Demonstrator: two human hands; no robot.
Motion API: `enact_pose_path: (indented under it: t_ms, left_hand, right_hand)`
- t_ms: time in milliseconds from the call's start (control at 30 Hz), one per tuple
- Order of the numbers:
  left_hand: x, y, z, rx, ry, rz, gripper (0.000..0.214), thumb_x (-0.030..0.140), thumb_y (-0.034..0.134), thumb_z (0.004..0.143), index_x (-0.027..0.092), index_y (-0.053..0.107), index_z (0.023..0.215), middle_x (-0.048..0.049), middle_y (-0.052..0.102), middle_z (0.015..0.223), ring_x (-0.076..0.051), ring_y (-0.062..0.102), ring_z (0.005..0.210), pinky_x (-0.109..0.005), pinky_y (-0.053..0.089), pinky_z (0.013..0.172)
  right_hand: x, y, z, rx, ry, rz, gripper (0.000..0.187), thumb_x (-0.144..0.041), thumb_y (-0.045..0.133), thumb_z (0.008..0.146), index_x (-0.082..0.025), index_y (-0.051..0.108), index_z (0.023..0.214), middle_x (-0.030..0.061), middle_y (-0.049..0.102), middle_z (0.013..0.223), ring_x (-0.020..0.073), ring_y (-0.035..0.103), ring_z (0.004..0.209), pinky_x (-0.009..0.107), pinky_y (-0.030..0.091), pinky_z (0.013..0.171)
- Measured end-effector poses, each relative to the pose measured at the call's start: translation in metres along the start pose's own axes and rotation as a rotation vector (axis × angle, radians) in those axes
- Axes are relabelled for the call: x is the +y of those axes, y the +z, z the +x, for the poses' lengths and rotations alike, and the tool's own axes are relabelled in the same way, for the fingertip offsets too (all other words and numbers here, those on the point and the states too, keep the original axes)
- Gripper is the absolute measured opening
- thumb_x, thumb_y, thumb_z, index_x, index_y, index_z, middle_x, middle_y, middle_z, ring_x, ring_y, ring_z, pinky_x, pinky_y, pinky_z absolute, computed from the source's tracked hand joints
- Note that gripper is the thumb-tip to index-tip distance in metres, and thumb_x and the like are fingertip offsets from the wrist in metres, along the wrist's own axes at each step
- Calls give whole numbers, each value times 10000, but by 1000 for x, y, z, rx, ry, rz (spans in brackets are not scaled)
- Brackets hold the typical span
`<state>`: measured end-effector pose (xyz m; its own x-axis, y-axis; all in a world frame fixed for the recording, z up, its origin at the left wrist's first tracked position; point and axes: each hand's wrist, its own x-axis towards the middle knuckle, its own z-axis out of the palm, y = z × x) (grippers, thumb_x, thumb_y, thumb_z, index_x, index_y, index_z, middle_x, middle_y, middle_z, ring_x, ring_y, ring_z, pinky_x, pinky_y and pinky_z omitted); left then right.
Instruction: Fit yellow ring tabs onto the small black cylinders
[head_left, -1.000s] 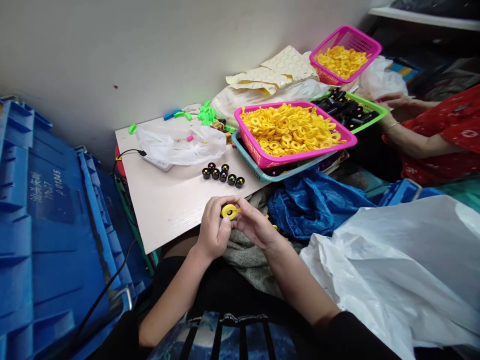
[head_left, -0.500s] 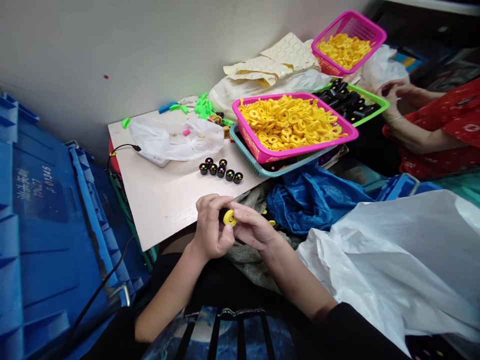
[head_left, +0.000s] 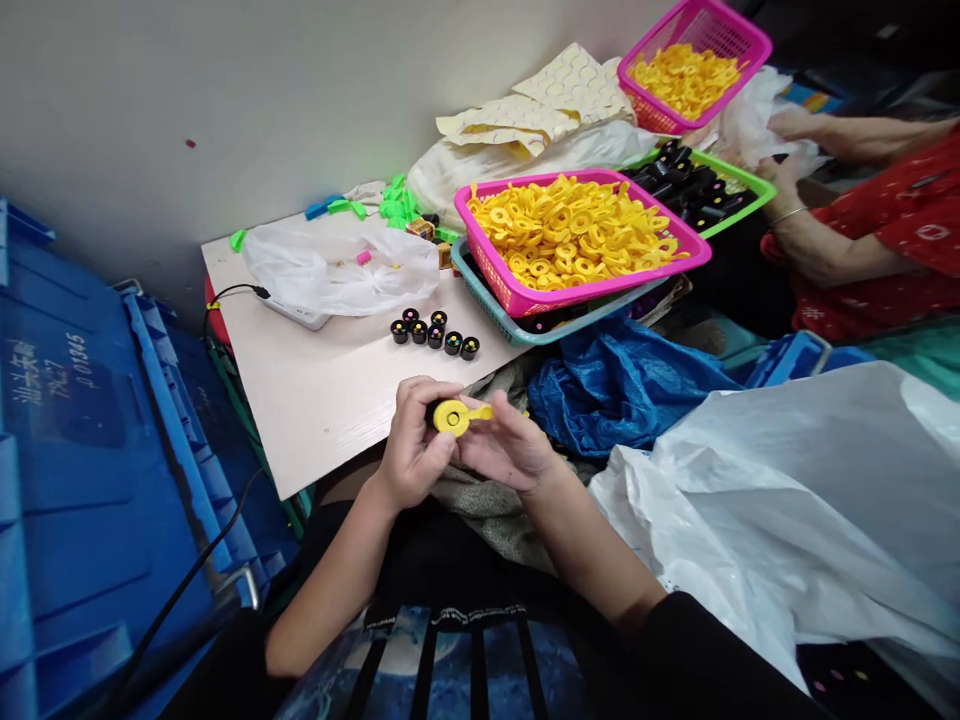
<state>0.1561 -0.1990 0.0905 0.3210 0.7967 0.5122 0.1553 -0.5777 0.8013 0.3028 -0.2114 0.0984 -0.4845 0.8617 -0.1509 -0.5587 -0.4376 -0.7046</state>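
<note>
My left hand grips a small black cylindrical cap with a flat yellow ring against its end. A short yellow tab sticks out from the ring to the right, and my right hand pinches it between thumb and fingers. Both hands are close together above the front edge of a pale laminate board. Several finished black caps with coloured dots stand in a cluster on that board, beyond my hands.
A pink basket of yellow rings sits on a teal tray. Behind are a green basket of black caps and a smaller pink basket. A co-worker's hands work at right. Blue crates fill the left; blue and white bags lie right.
The yellow ring has turned, so its tab now shows and points right. My right hand has opened slightly around it. The view has tilted up and left, and the co-worker's hands have shifted.
</note>
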Motion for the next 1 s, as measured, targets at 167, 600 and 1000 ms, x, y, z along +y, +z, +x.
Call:
enact_pose_path:
  t_ms: [167,600,1000]
  left_hand:
    - [2,-5,3,-67,99,-14,355,462,401,955,233,569,1167,-75,576,998,-223,489,990,-398,424,892]
    - [-6,15,-2,166,-121,-376,348,495,395,947,214,599,964,-56,536,862,-192,520,839,-351,455,769]
    - [-3,-1,5,-155,179,111,493,598,311,946,204,500,1173,-87,564,981,-234,465,976,-414,402,897]
  right_hand:
    - [5,-1,-2,35,-56,-64,414,-526,782,677,-205,674,914,23,577,861,161,533,802,275,461,732]
    - [10,-18,1,-79,-61,-110,597,-725,653,683,-174,667,911,57,613,873,192,571,825,325,488,764]
    - [12,-20,5,51,-129,-201,523,-628,721,693,-181,686,962,36,605,860,166,556,766,276,479,673]
